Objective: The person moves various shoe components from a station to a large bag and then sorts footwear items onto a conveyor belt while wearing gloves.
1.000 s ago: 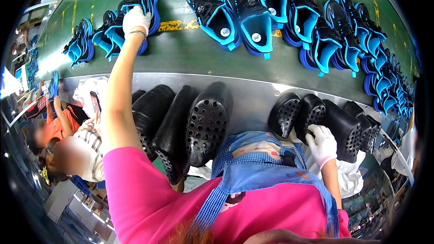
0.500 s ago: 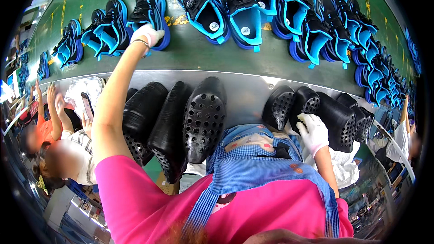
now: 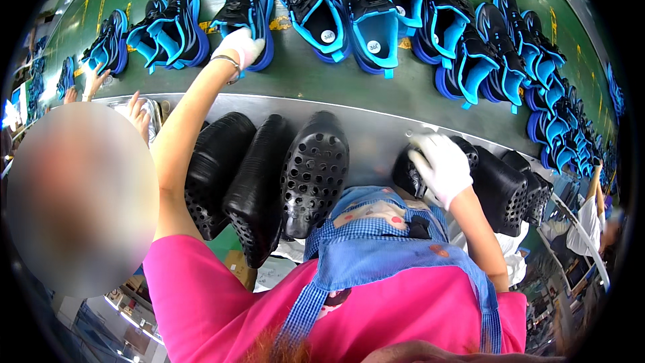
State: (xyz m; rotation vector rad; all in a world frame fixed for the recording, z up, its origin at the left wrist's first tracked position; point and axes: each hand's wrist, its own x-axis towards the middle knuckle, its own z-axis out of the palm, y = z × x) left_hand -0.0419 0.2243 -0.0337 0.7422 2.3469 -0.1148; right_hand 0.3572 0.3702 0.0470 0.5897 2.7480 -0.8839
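My left hand (image 3: 240, 48), in a white glove, reaches out to a black sneaker (image 3: 244, 7) with blue lining and a blue sole. Its fingers are closed at the heel of that shoe, which stands toe away from me on the green surface. My right hand (image 3: 443, 167), also gloved in white, is over a black foot-shaped form (image 3: 406, 171) with a holed sole, at the left end of the right-hand group. Its thumb and fingers are apart and slightly blurred; whether they touch the form is hard to see.
Several more black forms (image 3: 316, 178) lie along the metal ledge (image 3: 373, 128) in front of me. Many matching sneakers (image 3: 366, 20) stand on the green table (image 3: 295, 77), crowded at the right. A co-worker's blurred head (image 3: 84, 198) and raised hands are close on my left.
My right hand has moved left and up, from the second black form to over the first. My left hand stays at the same sneaker's heel. The co-worker has leaned nearer; the whole view shifted slightly.
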